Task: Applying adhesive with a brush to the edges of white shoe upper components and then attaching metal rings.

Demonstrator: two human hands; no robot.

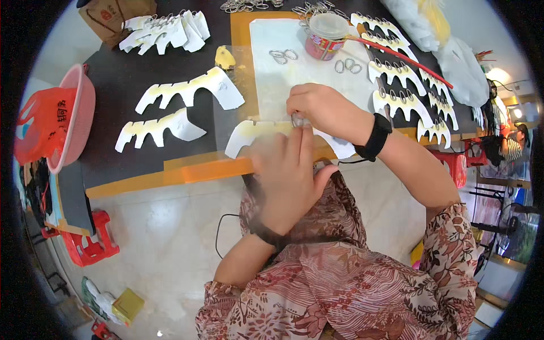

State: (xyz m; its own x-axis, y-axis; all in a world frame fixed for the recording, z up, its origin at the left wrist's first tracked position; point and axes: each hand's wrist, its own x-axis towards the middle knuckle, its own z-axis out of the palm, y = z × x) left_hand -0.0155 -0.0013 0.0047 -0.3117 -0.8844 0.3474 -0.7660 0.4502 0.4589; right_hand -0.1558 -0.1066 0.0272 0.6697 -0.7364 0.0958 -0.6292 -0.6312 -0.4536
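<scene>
A white scalloped piece [242,135] with a yellowish glued edge lies at the table's front edge. Across its middle rests my left hand [286,178], slightly blurred, with fingers stretched out and thumb apart. My right hand [331,110] pinches a metal oval ring [297,119] at the notched upper edge, close to my left fingertips. Part of the piece is hidden under both hands. To the left lie two similar pieces without rings, an upper one [195,89] and a lower one [164,129]. Loose ring pairs [283,55] sit on the white sheet [269,85] beyond.
A tub [326,42] holds a long red stick [399,59] jutting right. Several pieces with rings [399,105] line the right side; a stack [170,34] lies far left. A yellow lump [225,58] stands mid-table. A pink basket [76,119] is at the left edge.
</scene>
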